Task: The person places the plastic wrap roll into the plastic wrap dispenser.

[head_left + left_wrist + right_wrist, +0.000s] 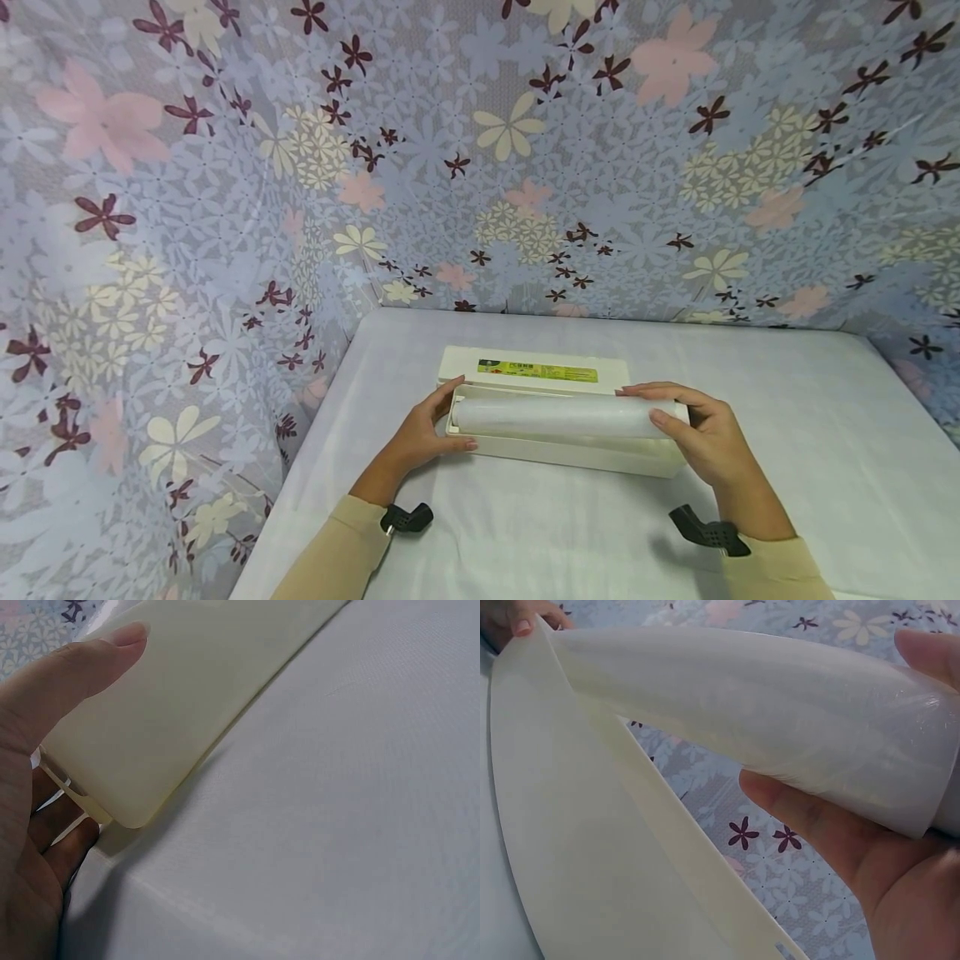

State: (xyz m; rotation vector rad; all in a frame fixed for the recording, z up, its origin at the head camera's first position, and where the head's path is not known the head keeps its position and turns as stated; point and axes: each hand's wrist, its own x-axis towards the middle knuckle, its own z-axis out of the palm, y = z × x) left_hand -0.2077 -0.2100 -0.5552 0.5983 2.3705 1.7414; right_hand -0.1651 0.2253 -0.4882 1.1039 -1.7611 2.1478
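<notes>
A roll of cling film (555, 417) lies slantwise over a long cream dispenser box (577, 457). Its left end sits inside the box, while its right end is raised above the rim, as the right wrist view shows. My right hand (708, 433) grips that raised end, thumb on one side and fingers on the other. At the box's left end, my left hand (420, 429) holds the box between thumb and fingers. In the left wrist view the left thumb (97, 664) lies along the box's long front wall (180, 712), with the other fingers around its end.
Behind the box is its cream lid (459, 362), swung back, with a yellow-green label (537, 371). A white cloth covers the table (555, 533). Flower-patterned fabric (450, 167) hangs behind and to the left. Each wrist wears a black mount (708, 531).
</notes>
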